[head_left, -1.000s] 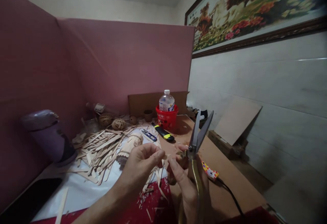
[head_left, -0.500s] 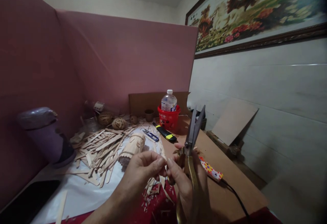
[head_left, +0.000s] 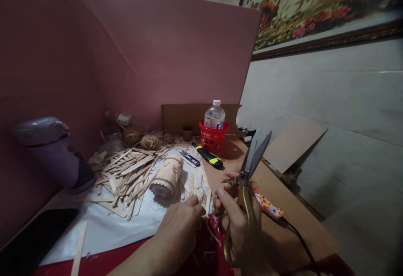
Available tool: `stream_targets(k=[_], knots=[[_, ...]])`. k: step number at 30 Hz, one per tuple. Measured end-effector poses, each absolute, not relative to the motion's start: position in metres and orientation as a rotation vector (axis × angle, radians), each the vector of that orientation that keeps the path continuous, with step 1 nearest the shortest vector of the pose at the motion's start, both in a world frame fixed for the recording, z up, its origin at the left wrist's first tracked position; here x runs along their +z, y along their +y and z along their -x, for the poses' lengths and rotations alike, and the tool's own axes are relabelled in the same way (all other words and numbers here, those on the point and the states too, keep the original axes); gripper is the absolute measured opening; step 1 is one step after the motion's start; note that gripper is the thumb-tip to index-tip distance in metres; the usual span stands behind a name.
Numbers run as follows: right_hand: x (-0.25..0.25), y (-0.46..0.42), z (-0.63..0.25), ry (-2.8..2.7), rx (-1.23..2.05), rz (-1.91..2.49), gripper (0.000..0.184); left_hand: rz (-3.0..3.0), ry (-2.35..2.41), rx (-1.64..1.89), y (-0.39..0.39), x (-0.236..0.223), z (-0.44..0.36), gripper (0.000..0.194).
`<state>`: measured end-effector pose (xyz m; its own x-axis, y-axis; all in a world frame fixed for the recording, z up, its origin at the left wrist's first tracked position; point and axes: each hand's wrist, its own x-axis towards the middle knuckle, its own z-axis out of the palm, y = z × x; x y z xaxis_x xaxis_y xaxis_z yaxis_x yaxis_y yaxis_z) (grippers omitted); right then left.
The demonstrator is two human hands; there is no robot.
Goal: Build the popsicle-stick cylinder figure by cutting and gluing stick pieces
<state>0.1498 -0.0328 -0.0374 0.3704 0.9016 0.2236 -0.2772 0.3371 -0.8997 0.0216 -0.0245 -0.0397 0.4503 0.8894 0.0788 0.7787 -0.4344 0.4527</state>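
Observation:
My right hand (head_left: 234,215) grips a pair of large scissors (head_left: 247,183) with gold handles, held upright with the blades slightly apart and pointing up. My left hand (head_left: 181,223) is lower, just left of it, fingers curled and pinched over the wooden offcuts (head_left: 201,194) at the edge of the white sheet (head_left: 126,225); what it pinches is hidden. A small barrel made of wooden sticks (head_left: 166,175) lies on the sheet just beyond my left hand, next to a heap of loose craft sticks (head_left: 126,173).
A purple device (head_left: 53,152) stands at left, a dark phone (head_left: 34,240) near the front left. Twine balls (head_left: 140,137), blue snips (head_left: 189,157), a black-yellow knife (head_left: 209,157), and a red bucket holding a water bottle (head_left: 214,127) sit at the back. A patterned tool with a black cord (head_left: 269,207) lies right.
My left hand has dropped from beside the scissors down to the offcuts on the table. The scissor blades closed, then opened slightly again. The view has tilted downward.

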Motion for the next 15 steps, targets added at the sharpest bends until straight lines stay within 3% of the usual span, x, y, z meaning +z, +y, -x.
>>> stream_targets(k=[4,8,12,15], knots=[[-0.041,-0.036,-0.151,-0.819,0.971,0.957,0.04,-2.527,1.455,0.233,-0.024,-0.045,-0.026,0.026],[-0.043,-0.038,-0.148,-0.778,1.004,0.947,0.045,-2.468,1.456,0.345,-0.021,-0.047,-0.023,0.02],[-0.045,-0.04,-0.145,-0.759,1.012,0.962,0.051,-1.928,1.374,0.769,-0.016,-0.042,-0.014,0.012],[-0.045,-0.043,-0.143,-0.798,0.997,1.022,0.046,-1.299,1.224,0.961,-0.012,-0.036,-0.008,0.017]])
